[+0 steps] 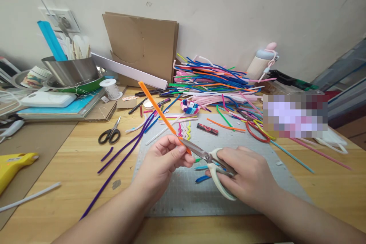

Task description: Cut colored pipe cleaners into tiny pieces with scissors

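Between the thumb and fingers of my left hand (167, 158) is an orange pipe cleaner (157, 108), slanting up to the left. My right hand (247, 173) grips white-handled scissors (219, 181) by their loops. Their blades reach the pipe cleaner right at my left fingertips; whether they are cutting into it I cannot tell. Under my hands lies a grey cutting mat (177, 198). Short blue pieces (203, 178) and a bit of green rest on it between my hands. Zigzag-bent pink, white and yellow pipe cleaners (185, 130) lie just beyond my left hand.
A large heap of coloured pipe cleaners (211, 80) sits against the wall. Black scissors (110, 135) and purple pipe cleaners (120, 164) lie to the left, with a yellow glue gun (14, 167) at the edge. Cardboard (140, 45) leans at the back; a bottle (261, 65) stands right.
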Action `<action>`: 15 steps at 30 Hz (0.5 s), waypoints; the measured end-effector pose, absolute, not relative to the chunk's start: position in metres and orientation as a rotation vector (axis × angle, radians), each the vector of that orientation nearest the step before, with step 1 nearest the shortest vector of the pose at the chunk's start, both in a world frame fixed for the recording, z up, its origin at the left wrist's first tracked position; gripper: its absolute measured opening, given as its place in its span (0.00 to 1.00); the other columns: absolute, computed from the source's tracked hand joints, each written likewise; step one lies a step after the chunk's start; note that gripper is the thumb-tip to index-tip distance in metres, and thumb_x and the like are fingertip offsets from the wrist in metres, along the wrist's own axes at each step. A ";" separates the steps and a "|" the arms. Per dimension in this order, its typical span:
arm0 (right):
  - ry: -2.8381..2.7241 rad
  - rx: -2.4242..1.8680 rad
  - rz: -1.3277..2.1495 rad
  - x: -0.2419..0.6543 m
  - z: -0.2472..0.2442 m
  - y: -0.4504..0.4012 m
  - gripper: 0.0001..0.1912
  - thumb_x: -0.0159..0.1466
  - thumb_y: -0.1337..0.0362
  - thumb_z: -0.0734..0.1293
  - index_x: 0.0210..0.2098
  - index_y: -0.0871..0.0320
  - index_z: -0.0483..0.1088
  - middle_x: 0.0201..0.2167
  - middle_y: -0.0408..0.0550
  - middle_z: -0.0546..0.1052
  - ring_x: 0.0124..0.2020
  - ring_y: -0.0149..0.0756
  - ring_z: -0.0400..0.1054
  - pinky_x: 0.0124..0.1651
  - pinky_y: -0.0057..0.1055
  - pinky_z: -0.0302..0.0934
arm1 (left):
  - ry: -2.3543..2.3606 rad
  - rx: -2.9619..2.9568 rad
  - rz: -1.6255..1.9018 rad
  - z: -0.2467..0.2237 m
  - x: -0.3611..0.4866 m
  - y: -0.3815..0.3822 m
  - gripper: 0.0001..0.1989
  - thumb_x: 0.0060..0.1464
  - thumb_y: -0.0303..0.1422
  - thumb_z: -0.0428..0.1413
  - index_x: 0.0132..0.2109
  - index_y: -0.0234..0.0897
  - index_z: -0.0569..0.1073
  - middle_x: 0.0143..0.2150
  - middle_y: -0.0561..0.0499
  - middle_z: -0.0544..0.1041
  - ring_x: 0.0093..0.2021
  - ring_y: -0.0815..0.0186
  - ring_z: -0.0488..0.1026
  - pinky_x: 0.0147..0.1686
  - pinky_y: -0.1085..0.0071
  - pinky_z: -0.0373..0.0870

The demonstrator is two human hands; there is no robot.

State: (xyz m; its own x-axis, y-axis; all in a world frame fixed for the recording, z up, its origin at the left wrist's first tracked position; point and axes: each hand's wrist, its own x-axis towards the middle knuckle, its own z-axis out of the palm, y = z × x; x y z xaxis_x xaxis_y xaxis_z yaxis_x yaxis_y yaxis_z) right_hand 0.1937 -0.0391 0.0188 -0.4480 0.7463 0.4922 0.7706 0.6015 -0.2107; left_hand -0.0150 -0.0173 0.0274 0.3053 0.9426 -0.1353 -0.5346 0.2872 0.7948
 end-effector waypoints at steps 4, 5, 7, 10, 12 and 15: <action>-2.288 -1.194 -0.066 0.194 0.019 -0.040 0.14 0.63 0.58 0.65 0.24 0.56 0.60 0.19 0.38 0.65 0.21 0.30 0.55 0.29 0.30 0.45 | 0.658 0.700 1.093 0.028 -0.014 -0.016 0.07 0.46 0.28 0.65 0.31 0.35 0.73 0.24 0.54 0.79 0.25 0.74 0.76 0.27 0.81 0.71; -2.291 -1.195 -0.064 0.194 0.019 -0.040 0.14 0.63 0.57 0.65 0.24 0.56 0.60 0.19 0.38 0.65 0.21 0.30 0.55 0.29 0.30 0.45 | 0.654 0.698 1.091 0.028 -0.014 -0.016 0.07 0.47 0.28 0.65 0.31 0.35 0.73 0.24 0.54 0.79 0.25 0.73 0.76 0.27 0.81 0.71; -2.299 -1.197 -0.063 0.194 0.019 -0.040 0.14 0.64 0.57 0.64 0.25 0.56 0.60 0.19 0.38 0.65 0.21 0.30 0.55 0.29 0.30 0.45 | 0.652 0.695 1.091 0.027 -0.014 -0.016 0.06 0.47 0.28 0.64 0.31 0.35 0.73 0.24 0.54 0.79 0.25 0.73 0.76 0.27 0.80 0.71; -2.308 -1.211 -0.068 0.193 0.018 -0.040 0.14 0.64 0.56 0.64 0.25 0.55 0.61 0.19 0.39 0.66 0.21 0.31 0.56 0.29 0.30 0.45 | 0.652 0.699 1.092 0.027 -0.015 -0.016 0.06 0.48 0.28 0.64 0.31 0.34 0.73 0.25 0.54 0.79 0.25 0.73 0.76 0.27 0.80 0.71; -2.303 -1.231 -0.077 0.193 0.018 -0.040 0.13 0.63 0.57 0.64 0.25 0.55 0.61 0.19 0.39 0.67 0.21 0.31 0.56 0.28 0.30 0.45 | 0.653 0.702 1.091 0.027 -0.015 -0.016 0.06 0.48 0.28 0.64 0.32 0.34 0.73 0.25 0.54 0.79 0.25 0.73 0.76 0.27 0.80 0.71; -2.292 -1.248 -0.096 0.191 0.018 -0.040 0.11 0.62 0.58 0.64 0.26 0.55 0.62 0.19 0.39 0.68 0.22 0.31 0.57 0.29 0.30 0.45 | 0.664 0.705 1.091 0.027 -0.015 -0.016 0.06 0.47 0.28 0.64 0.32 0.34 0.73 0.24 0.54 0.79 0.25 0.73 0.75 0.27 0.80 0.71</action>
